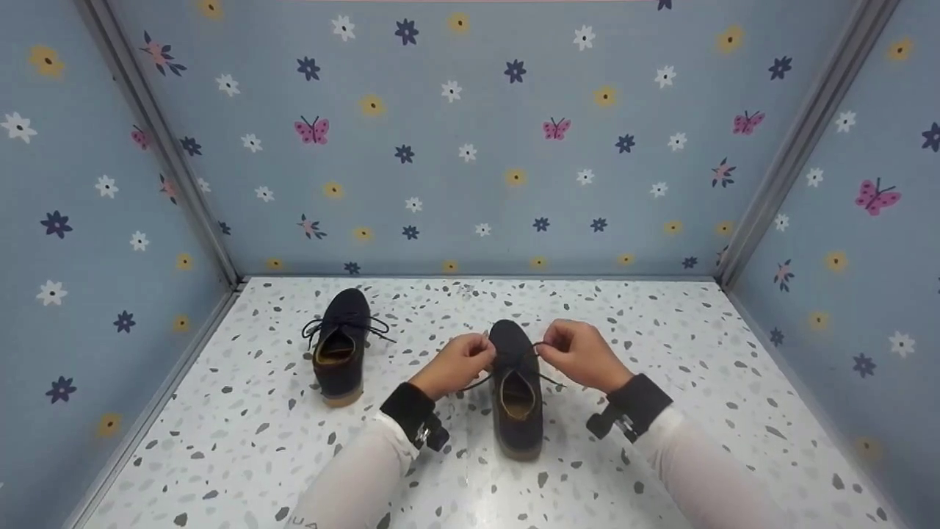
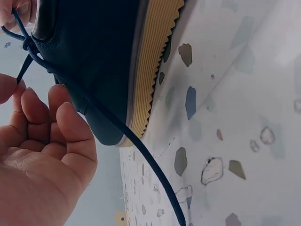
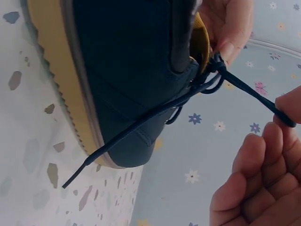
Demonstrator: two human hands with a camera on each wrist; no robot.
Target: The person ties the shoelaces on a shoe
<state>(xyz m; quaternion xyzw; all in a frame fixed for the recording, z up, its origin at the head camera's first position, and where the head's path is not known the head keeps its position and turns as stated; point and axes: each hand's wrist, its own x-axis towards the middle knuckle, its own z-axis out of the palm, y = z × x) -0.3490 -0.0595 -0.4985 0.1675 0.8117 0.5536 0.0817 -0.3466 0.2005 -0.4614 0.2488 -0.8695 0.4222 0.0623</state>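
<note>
A dark navy lace-up shoe (image 1: 519, 435) stands on the floor with its toe away from me. My left hand (image 1: 457, 361) is at the left of its lacing and pinches one loop of the shoelace (image 2: 106, 110) between thumb and forefinger. On the other side my right hand (image 1: 585, 358) pinches the opposite loop (image 3: 249, 90), which is drawn out from a knot (image 3: 216, 63) over the tongue. Loose lace ends hang down both sides of the shoe. In the wrist views the shoe's yellowish ridged sole (image 2: 153, 56) shows.
A second dark shoe (image 1: 341, 382) with a tied bow stands to the left, toe also away. The speckled white floor (image 1: 242, 455) is bounded by blue flowered panels (image 1: 470, 184) at the back and on both sides, with grey metal posts (image 1: 158, 139) at the corners.
</note>
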